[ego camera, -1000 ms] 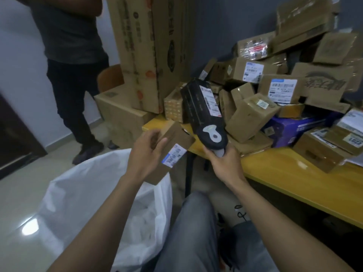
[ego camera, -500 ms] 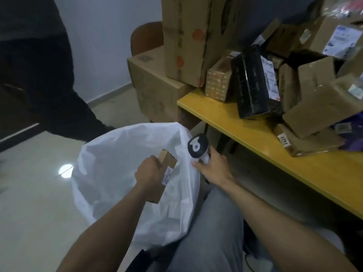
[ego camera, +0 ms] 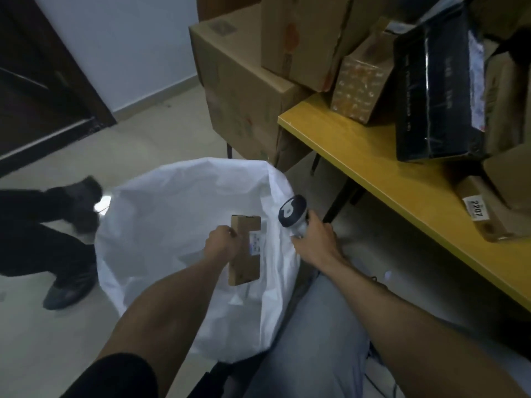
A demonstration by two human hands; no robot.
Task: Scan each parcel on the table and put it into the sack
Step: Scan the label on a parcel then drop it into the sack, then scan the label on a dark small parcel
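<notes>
The left hand (ego camera: 222, 244) curls its fingers round the 9 o'clock edge of a slim brown parcel (ego camera: 244, 265). It holds the parcel upright over the open mouth of the white sack (ego camera: 161, 225), with the label on the 3 o'clock side. At the parcel's 3 o'clock, the right hand (ego camera: 316, 244) grips the scanner (ego camera: 292, 211) by its handle, head up, at the sack's rim. The yellow tabletop (ego camera: 382, 168) runs from 1 to 4 o'clock and carries a black parcel (ego camera: 431, 90), a patterned box (ego camera: 360, 90) and a box labelled 2207 (ego camera: 488, 216). Cartons (ego camera: 244, 90) stack at 12 o'clock. Another person's legs (ego camera: 34, 239) stand at 9 o'clock.
</notes>
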